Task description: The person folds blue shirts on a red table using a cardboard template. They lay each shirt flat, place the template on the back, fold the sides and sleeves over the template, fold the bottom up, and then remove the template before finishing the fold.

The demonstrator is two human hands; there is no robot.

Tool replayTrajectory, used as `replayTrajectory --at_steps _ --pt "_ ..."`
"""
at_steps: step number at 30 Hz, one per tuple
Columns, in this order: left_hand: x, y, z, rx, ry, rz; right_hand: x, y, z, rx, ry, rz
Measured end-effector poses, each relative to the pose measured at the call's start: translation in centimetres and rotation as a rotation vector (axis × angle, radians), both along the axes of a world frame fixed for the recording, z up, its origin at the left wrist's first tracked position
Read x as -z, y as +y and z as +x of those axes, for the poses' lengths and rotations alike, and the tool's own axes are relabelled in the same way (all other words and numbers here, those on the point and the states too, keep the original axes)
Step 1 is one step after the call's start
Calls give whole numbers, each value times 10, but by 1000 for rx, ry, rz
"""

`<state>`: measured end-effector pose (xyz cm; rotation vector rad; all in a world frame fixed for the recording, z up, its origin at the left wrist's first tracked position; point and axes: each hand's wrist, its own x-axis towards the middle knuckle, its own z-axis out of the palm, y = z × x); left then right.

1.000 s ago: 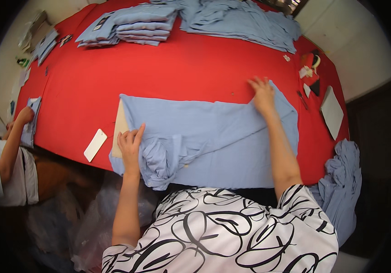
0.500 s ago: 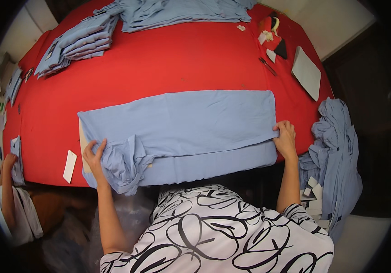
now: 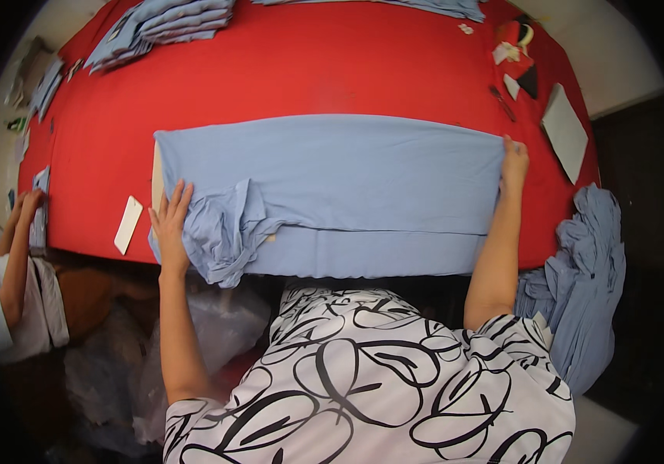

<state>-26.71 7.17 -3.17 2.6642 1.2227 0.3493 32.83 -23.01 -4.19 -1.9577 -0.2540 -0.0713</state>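
A light blue shirt (image 3: 347,170) lies folded in a long strip across the front of the red table. A cream board (image 3: 157,172) peeks out along its left end, with another bit showing near the bunched cloth. My left hand (image 3: 170,232) rests open at that end, fingers spread against the bunched part of the shirt. At the far right corner, my right hand (image 3: 513,164) is closed on the shirt's edge. A lengthwise fold line runs along the near side of the cloth.
Folded blue shirts (image 3: 169,27) are stacked at the far left. A white tag (image 3: 128,225) lies left of my work. Scissors (image 3: 503,104) and a white board (image 3: 565,133) lie right. Blue garments (image 3: 585,286) hang over the right edge. Another person's hands (image 3: 29,205) work at left.
My right hand has slid away from me along the shirt's right end to the far corner. My left fingers have straightened and spread on the cloth. The whole view has shifted.
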Motion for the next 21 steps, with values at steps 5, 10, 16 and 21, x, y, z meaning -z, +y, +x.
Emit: replayTrajectory --at_steps 5,10,16,21 --pt "9 1 -3 -47 -43 65 5 20 -11 85 -328 -234" --pt "4 43 33 13 -99 122 -6 64 12 128 -380 -453" --pt "4 89 66 -3 -139 145 -21 106 29 105 -382 -552" --pt "9 92 61 -32 -127 135 -25 78 -32 92 -560 -704"
